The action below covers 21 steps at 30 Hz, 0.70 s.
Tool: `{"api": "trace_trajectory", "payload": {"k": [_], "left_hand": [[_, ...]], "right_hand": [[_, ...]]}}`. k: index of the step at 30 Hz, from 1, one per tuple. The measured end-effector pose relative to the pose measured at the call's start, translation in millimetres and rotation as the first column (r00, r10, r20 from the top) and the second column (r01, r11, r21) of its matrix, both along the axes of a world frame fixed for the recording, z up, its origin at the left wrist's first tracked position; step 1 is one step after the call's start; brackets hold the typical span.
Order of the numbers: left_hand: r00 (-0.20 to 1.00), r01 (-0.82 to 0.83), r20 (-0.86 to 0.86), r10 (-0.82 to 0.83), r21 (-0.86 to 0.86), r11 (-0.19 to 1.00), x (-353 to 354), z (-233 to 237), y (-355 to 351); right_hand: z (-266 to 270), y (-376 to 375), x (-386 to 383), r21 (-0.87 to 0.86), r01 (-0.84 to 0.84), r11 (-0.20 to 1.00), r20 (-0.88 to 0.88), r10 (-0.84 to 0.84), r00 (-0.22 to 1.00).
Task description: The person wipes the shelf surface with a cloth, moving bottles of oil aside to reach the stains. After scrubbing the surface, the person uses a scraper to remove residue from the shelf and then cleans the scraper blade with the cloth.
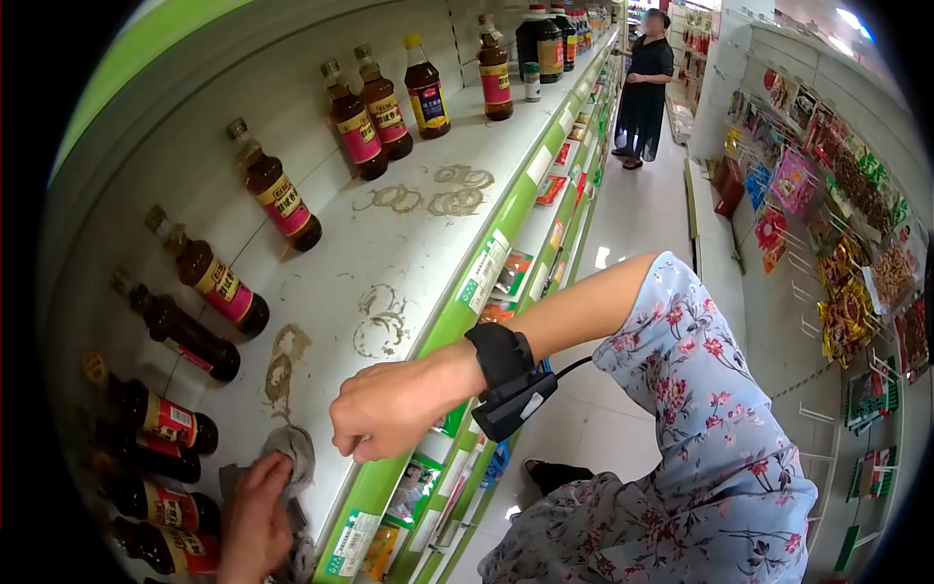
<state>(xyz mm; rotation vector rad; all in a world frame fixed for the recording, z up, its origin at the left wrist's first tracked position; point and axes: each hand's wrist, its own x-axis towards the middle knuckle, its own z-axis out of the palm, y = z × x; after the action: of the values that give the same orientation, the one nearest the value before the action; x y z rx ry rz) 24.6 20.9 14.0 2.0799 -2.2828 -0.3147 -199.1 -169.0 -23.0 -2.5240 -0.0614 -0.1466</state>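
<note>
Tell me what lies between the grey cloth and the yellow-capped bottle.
Between the grey cloth and the yellow-capped bottle, the head view shows no objects, only white shelf marked with brown ring stains.

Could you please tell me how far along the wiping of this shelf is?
It looks partway at most. The sauce bottles stand towards the back panel, leaving the stained shelf surface accessible. The left hand has the grey cloth at the edge of a brown stain. That stain and the ring marks farther along are left.
</note>
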Motion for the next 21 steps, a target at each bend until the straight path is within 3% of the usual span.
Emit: {"api": "trace_trajectory", "payload": {"k": [3, 9, 14, 17, 21], "left_hand": [[0.994, -0.033, 0.1, 0.053, -0.2, 0.979, 17.6, -22.0, -29.2], [0.997, 0.016, -0.071, -0.021, -0.07, 0.997, -2.0, -7.9, -9.4], [1.0, 0.019, 0.017, -0.016, -0.227, 0.974, 14.2, -22.4, -30.9], [0.998, -0.039, -0.052, 0.031, -0.157, 0.987, 9.4, -14.1, -36.1], [0.996, 0.016, -0.084, -0.022, -0.071, 0.997, 8.3, -4.2, -13.0]], "right_hand": [[-6.0, -4.6, 5.2, -0.009, -0.005, 1.0, 0.032, 0.005, 0.999], [-0.7, -2.8, 3.1, -0.021, 0.001, 1.0, 0.016, -0.001, 1.0], [-3.7, -1.4, 9.0, -0.016, -0.005, 1.0, 0.053, 0.006, 0.999], [-0.9, 0.2, 6.8, -0.026, 0.005, 1.0, 0.033, -0.004, 0.999], [-0.3, -1.2, 1.9, -0.033, 0.019, 0.999, 0.018, -0.018, 1.0]]}}
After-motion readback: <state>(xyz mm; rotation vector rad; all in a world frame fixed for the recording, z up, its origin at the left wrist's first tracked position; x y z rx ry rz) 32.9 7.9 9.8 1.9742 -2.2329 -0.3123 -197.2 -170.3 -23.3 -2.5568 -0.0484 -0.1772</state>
